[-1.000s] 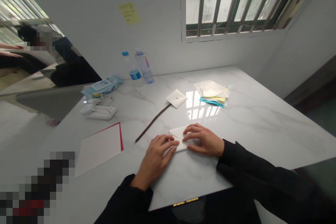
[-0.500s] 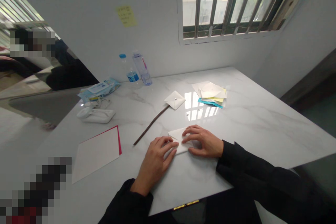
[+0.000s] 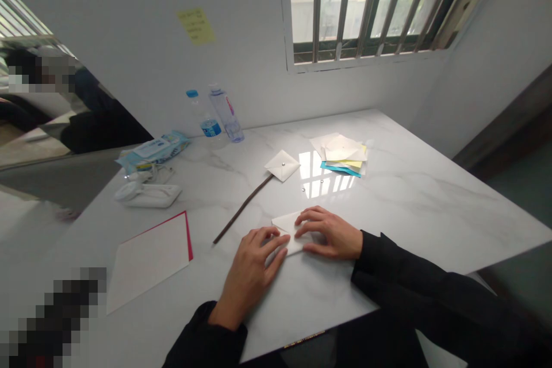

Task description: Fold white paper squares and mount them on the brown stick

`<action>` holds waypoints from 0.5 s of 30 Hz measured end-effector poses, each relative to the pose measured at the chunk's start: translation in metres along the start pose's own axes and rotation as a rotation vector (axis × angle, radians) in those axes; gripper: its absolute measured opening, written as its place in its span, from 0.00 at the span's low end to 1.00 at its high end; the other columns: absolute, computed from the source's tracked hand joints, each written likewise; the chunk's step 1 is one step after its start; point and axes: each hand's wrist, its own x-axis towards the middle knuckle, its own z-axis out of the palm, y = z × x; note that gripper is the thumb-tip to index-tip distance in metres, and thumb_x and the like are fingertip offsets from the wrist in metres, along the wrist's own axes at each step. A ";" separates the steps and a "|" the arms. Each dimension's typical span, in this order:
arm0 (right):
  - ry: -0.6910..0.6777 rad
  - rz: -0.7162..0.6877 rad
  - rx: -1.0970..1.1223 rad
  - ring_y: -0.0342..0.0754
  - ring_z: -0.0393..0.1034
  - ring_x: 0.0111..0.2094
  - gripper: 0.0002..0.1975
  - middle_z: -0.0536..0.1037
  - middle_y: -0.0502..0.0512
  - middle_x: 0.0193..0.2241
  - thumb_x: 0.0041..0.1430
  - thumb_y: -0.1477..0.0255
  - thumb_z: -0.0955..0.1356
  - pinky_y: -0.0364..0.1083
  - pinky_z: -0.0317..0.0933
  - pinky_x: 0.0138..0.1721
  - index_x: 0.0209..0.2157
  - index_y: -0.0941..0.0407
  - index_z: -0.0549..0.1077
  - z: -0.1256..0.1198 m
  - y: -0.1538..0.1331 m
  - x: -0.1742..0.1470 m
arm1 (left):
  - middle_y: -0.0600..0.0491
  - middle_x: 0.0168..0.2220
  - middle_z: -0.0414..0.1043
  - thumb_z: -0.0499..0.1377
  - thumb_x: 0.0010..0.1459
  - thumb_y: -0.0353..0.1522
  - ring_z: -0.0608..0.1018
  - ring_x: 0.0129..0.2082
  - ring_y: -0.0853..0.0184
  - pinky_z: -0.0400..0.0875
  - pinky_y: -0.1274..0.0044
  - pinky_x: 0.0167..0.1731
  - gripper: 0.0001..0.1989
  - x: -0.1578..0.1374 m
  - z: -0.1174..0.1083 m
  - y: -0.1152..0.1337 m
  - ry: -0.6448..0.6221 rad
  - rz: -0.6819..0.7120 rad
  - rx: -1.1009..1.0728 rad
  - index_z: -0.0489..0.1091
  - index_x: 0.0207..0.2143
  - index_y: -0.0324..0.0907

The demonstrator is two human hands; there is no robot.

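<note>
A folded white paper (image 3: pixel 288 221) lies flat on the desk (image 3: pixel 414 201), near its front edge, under both hands. The left hand (image 3: pixel 257 256) rests fingertips on its left part, its grip loose, thumb and fingers apart. The right hand (image 3: pixel 330 234) spreads over its right part, its grip likewise apart and clamped on nothing. Just beyond are two small beads (image 3: pixel 303 190) and a white paper square (image 3: pixel 281 168), a brown stick (image 3: pixel 244 207) meeting its corner. A paper pile (image 3: pixel 345 148) sits farther back on the right. To the left lies a white sheet (image 3: pixel 149 264) over a red one (image 3: pixel 188 236); two bottles (image 3: pixel 210 128) stand near the wall.
</note>
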 end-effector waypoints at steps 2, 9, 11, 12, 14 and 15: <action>0.002 0.008 0.002 0.56 0.70 0.58 0.08 0.80 0.58 0.53 0.69 0.69 0.72 0.59 0.65 0.63 0.48 0.52 0.81 0.000 0.000 0.000 | 0.50 0.52 0.76 0.61 0.72 0.33 0.76 0.52 0.57 0.71 0.61 0.56 0.11 0.000 0.000 0.000 0.000 -0.001 0.003 0.79 0.53 0.51; -0.005 0.019 -0.011 0.56 0.69 0.58 0.11 0.79 0.58 0.53 0.65 0.75 0.72 0.59 0.64 0.64 0.48 0.52 0.81 -0.001 -0.003 0.000 | 0.51 0.52 0.76 0.61 0.72 0.33 0.76 0.52 0.58 0.71 0.61 0.56 0.12 0.001 0.001 0.001 0.001 0.004 0.016 0.79 0.54 0.51; -0.010 0.019 -0.017 0.56 0.69 0.59 0.11 0.79 0.58 0.54 0.65 0.75 0.72 0.59 0.64 0.64 0.49 0.52 0.81 -0.001 -0.003 0.000 | 0.51 0.52 0.76 0.61 0.72 0.33 0.76 0.52 0.58 0.71 0.61 0.56 0.12 0.001 0.001 0.002 0.005 0.004 0.019 0.79 0.54 0.52; -0.013 0.018 -0.019 0.56 0.69 0.59 0.11 0.79 0.58 0.54 0.66 0.75 0.72 0.59 0.64 0.64 0.48 0.51 0.81 -0.001 -0.003 0.000 | 0.51 0.52 0.76 0.61 0.72 0.33 0.76 0.51 0.58 0.71 0.61 0.56 0.12 0.001 0.001 0.002 0.005 0.003 0.021 0.79 0.54 0.52; -0.019 0.014 -0.020 0.56 0.69 0.58 0.11 0.78 0.58 0.54 0.67 0.75 0.72 0.59 0.64 0.64 0.48 0.51 0.81 -0.002 -0.002 -0.001 | 0.51 0.52 0.76 0.61 0.72 0.33 0.76 0.51 0.58 0.71 0.61 0.55 0.12 0.001 0.002 0.002 0.003 -0.002 0.022 0.79 0.54 0.51; -0.021 0.012 -0.019 0.56 0.69 0.58 0.11 0.78 0.58 0.55 0.67 0.76 0.71 0.59 0.64 0.64 0.48 0.51 0.81 -0.002 -0.002 -0.001 | 0.51 0.52 0.76 0.61 0.72 0.33 0.76 0.51 0.58 0.71 0.61 0.55 0.12 0.001 0.002 0.002 0.001 -0.007 0.021 0.79 0.54 0.51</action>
